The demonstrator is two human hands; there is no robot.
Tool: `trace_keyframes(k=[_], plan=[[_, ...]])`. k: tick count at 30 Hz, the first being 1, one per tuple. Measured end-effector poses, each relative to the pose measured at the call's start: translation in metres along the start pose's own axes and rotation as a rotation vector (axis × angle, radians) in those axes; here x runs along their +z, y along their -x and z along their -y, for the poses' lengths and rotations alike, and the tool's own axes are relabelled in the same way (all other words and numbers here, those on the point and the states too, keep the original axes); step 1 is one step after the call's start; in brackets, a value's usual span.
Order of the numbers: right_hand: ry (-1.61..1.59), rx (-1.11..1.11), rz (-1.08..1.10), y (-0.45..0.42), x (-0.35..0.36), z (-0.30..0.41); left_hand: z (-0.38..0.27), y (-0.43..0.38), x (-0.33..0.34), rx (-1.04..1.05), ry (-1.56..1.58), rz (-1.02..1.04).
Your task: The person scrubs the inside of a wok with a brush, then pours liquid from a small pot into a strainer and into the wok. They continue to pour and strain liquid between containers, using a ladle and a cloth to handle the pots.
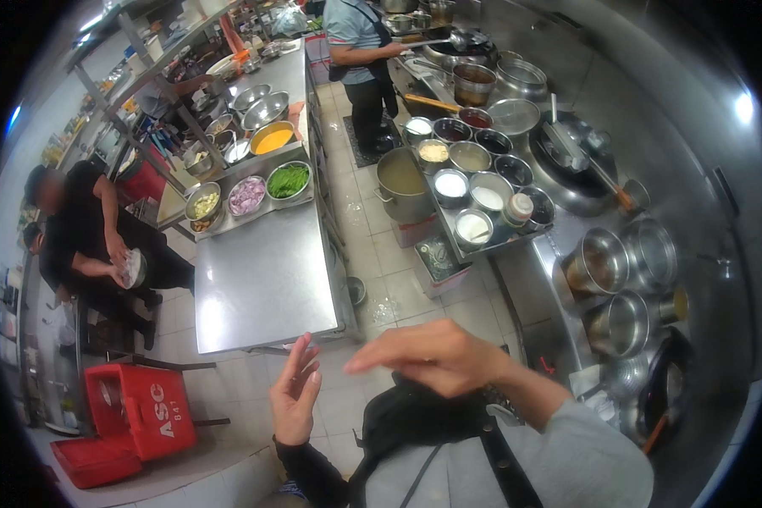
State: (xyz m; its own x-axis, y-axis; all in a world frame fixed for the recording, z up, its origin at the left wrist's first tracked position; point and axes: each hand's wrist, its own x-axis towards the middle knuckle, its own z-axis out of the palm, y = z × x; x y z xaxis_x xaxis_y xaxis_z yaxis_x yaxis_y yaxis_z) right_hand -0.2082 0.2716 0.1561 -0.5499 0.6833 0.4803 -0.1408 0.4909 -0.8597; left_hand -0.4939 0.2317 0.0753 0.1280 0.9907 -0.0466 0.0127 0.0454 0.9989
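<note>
My left hand (pixel 297 397) is raised in front of my body with its fingers apart and nothing in it. Beside it, my right hand (pixel 441 355) is lifted palm downward, its fingers stretched toward the left; no object shows in it. A gap separates the two hands. Just beyond my left hand is the near edge of a stainless steel worktable (pixel 263 286). On its far side stand metal bowls of chopped green vegetables (pixel 288 181), diced purple onion (pixel 247 195) and pale green chopped pieces (pixel 203 205).
At right, a steel counter holds several seasoning pots (pixel 451 183), a wok (pixel 571 165) and empty pots (pixel 619 324). A large stockpot (pixel 406 181) stands beside the aisle. One person (pixel 362 57) holds a ladle; another (pixel 95 222) holds a bowl. An open red box (pixel 143 409) sits lower left.
</note>
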Motion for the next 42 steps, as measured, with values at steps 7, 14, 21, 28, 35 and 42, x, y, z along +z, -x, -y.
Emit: trace_keyframes(k=[7,14,21,28,35,42], plan=[[-0.212,-0.932,-0.157,-0.072,0.036,0.069,-0.013,-0.004,0.020,-0.162,-0.058,0.114],[-0.520,-0.567,-0.019,-0.005,-0.041,0.093,-0.009,-0.005,0.028,-0.288,-0.023,0.148],[0.020,0.414,-0.143,0.087,-0.047,-0.018,-0.020,-0.016,0.053,0.028,0.273,0.214],[0.357,0.663,-0.302,0.189,-0.062,0.039,-0.020,-0.014,0.115,0.018,0.215,0.264],[0.619,0.787,-0.578,0.352,-0.054,0.131,-0.037,0.036,0.260,-0.019,0.187,0.577],[0.698,1.036,-0.913,0.509,0.001,0.230,-0.034,0.126,0.411,-0.103,0.073,0.992]])
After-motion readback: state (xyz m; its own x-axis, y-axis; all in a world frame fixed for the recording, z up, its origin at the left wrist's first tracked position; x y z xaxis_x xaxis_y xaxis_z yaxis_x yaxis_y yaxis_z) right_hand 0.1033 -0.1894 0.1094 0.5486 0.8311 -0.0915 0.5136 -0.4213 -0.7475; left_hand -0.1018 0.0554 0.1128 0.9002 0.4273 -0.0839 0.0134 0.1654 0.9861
